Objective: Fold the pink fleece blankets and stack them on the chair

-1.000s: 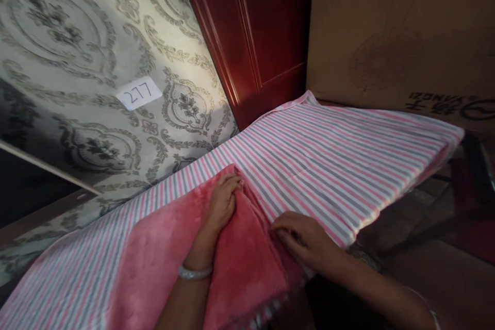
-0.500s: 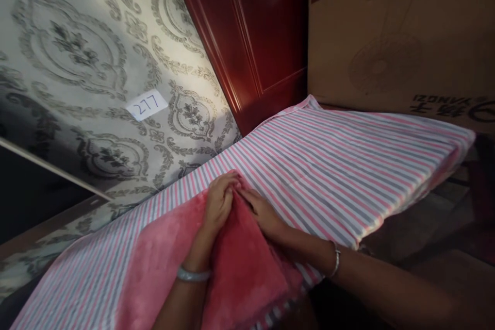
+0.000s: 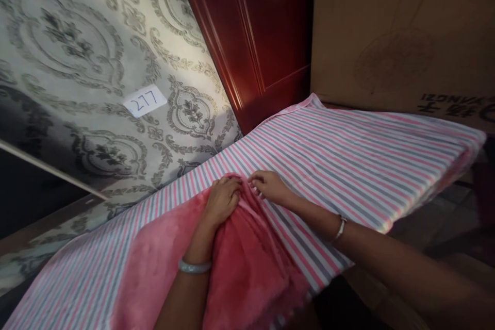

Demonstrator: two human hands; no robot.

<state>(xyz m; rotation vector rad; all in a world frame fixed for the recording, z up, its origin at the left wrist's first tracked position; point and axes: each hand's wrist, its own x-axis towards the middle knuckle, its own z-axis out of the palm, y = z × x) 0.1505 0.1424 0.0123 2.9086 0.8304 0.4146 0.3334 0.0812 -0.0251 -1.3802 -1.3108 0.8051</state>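
Observation:
A blanket lies spread over a flat surface, its striped pink, grey and white side [image 3: 348,149] facing up. A corner is folded back and shows the fuzzy pink side [image 3: 243,268]. My left hand [image 3: 222,201] rests on the pink fold near its tip with fingers curled into the fabric. My right hand [image 3: 268,186] is right beside it, fingers bent and pinching the fold's edge where pink meets stripes. Each wrist wears a bracelet.
A patterned grey wall [image 3: 96,62] with a white tag reading 277 [image 3: 145,100] stands behind the blanket. A dark red wooden door [image 3: 263,36] is at the back centre, and a large cardboard box [image 3: 406,36] leans at the right. Dark floor shows at the lower right.
My right hand has moved from the blanket's near edge up along the fold to its tip, beside my left hand. My left hand has stayed in place.

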